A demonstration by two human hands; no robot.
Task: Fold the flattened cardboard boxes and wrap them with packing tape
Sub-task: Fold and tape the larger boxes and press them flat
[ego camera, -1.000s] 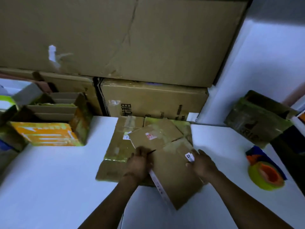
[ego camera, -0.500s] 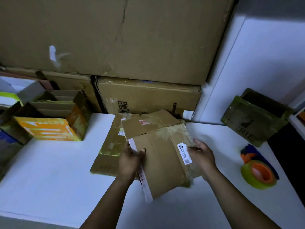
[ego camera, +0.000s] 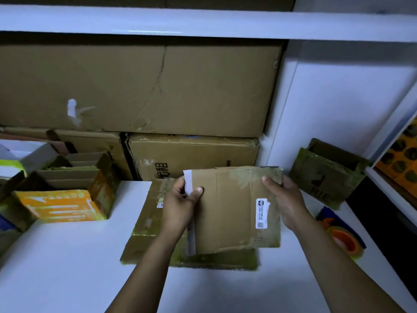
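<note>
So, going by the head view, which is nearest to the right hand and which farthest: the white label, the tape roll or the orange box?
1. white label, on the cardboard, just beside the right hand.
2. tape roll, on the table, off to the right.
3. orange box, far left on the table.

Left hand (ego camera: 180, 204): fingertips hidden behind left edge of held flattened box (ego camera: 225, 211), thumb alone in front. Right hand (ego camera: 286, 199): fingers hidden behind box's right edge. Label (ego camera: 261, 213) print too small to read. Flat cardboard on table (ego camera: 144, 224) mostly covered by box and left forearm. Tape roll (ego camera: 345, 243) blurred. Orange box (ego camera: 58, 208) cut by left edge.
</note>
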